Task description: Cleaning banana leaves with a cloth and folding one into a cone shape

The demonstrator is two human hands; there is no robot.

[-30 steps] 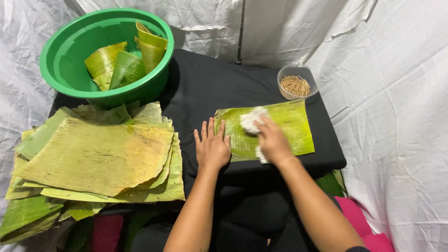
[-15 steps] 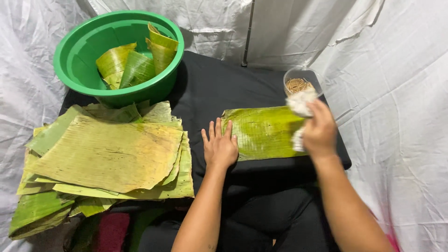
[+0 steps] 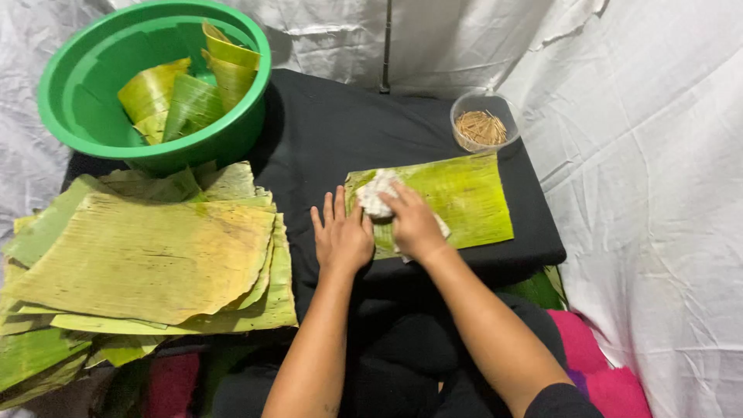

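White cloth lies under right hand, on banana leaf.

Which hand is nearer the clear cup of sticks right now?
Right. The right hand presses a white cloth on the leaf below the cup of sticks; the left hand lies farther left.

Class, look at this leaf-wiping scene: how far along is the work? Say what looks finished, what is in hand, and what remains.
Done: a few rolled leaves sit in the green basin. In hand: the left hand pins one leaf flat on the black table while the right hand presses a white cloth on it. Left: a thick stack of leaves lies beside it.
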